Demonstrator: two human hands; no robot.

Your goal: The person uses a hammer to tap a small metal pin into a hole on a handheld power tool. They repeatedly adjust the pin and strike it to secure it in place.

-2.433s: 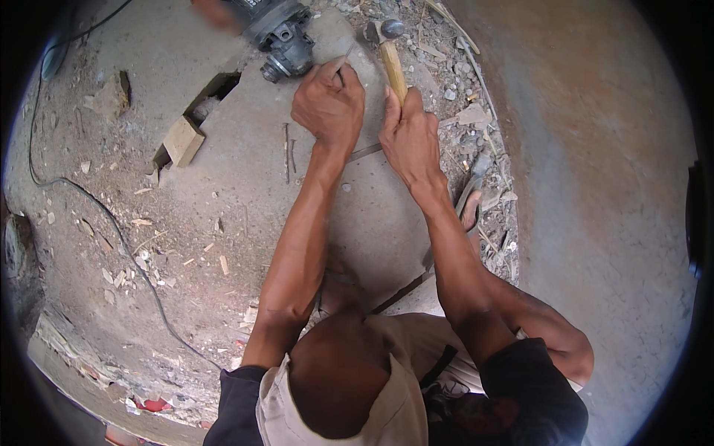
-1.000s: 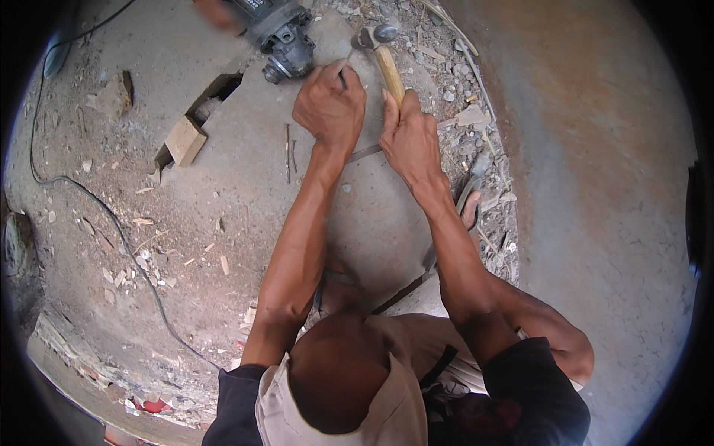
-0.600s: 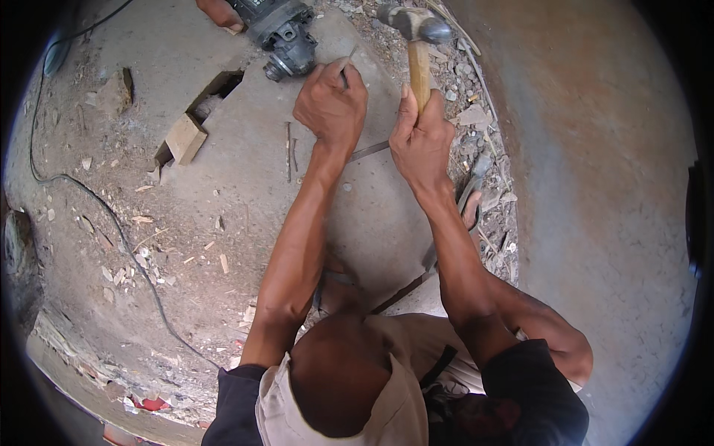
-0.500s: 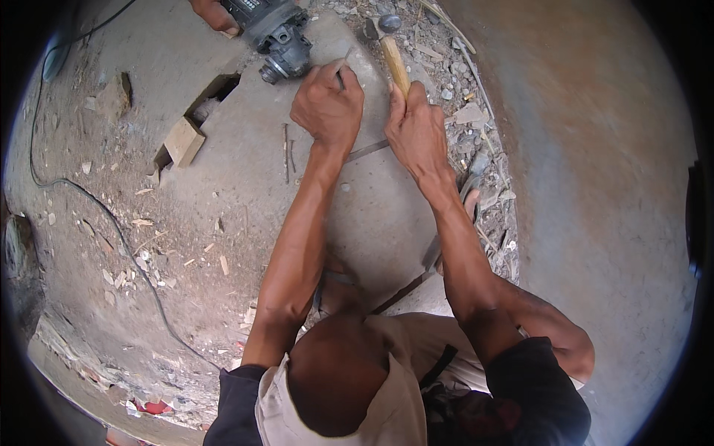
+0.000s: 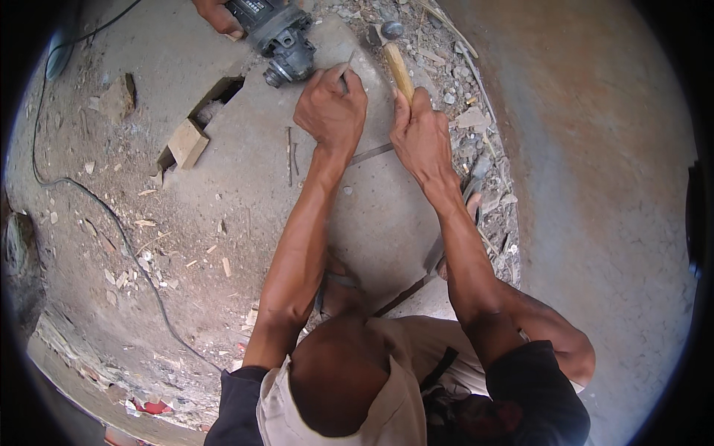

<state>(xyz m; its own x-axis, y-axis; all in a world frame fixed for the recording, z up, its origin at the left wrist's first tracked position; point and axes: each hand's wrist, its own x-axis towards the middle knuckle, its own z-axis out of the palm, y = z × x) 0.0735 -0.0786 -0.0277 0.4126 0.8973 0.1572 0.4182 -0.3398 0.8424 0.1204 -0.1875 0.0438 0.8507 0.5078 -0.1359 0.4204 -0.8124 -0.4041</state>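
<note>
My left hand (image 5: 332,108) is closed on a thin grey metal piece (image 5: 348,61), whose pointed end shows above the fingers. Its exact kind and lower end are hidden by the hand. My right hand (image 5: 421,137) grips the wooden handle of a hammer (image 5: 399,70). The hammer's metal head points away from me, to the right of the metal piece and apart from it. Both hands are low over a smooth grey slab (image 5: 372,223). Just left of my left wrist, two thin nail-like pieces (image 5: 289,156) lie on the slab.
Another person's hand (image 5: 218,16) holds a dark power tool (image 5: 277,41) beyond my left hand. A wooden block (image 5: 187,143) sits at a slot in the slab. A black cable (image 5: 111,212) winds along the left. Rubble (image 5: 468,115) lines the right edge.
The hammer has come slightly nearer to me in my right hand. My left hand keeps its hold on the metal piece. The whole view has shifted a little.
</note>
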